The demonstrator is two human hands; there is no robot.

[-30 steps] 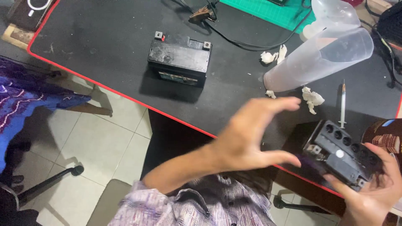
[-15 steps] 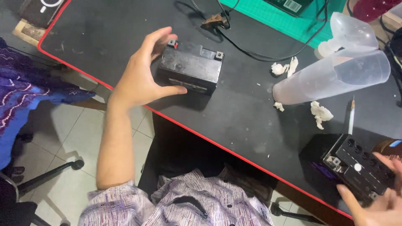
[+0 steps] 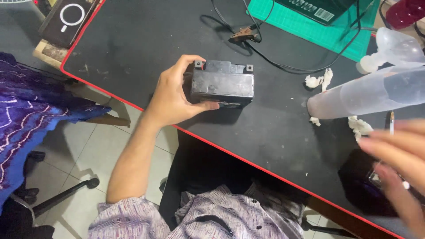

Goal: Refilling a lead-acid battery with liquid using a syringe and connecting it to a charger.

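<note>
A small black battery sits flat on the black counter, a little in from its red-trimmed near edge, with two small terminals showing at its far corners. The left hand wraps around the battery's left end: the fingers curl over the far side and the thumb presses along the near face, so the fingers are closed in a grip on it. Off to the right, near the counter's edge, the right hand is blurred, its fingers spread open and holding nothing, hovering over a second dark battery that is mostly hidden beneath it. Between the two batteries lies a clear plastic cone-shaped container on its side, with scraps of crumpled white tissue scattered around it. Beyond the gripped battery, black cables with a brown clip trail toward a green cutting mat.
</note>
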